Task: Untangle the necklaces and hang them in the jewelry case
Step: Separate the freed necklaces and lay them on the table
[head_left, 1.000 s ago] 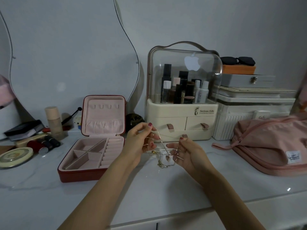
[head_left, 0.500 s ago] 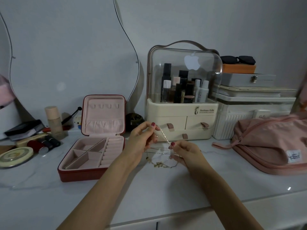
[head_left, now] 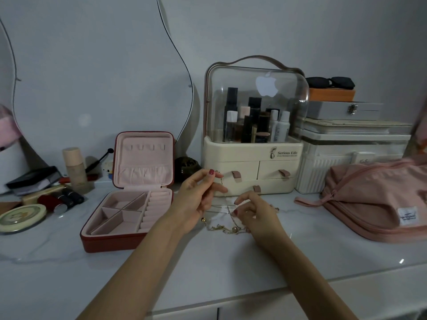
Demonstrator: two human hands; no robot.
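Both hands work above the white countertop (head_left: 231,269): the left hand (head_left: 196,199) pinches a thin chain of the necklaces (head_left: 227,228) between thumb and fingertip, raised just in front of the cream cosmetic organizer (head_left: 251,158); the right hand (head_left: 256,215) sits lower, its curled fingers pinching another strand. Most of the tangle lies on the counter between and beneath the hands, beads showing. To the left, the jewelry case (head_left: 129,204) stands open, its pink lid upright.
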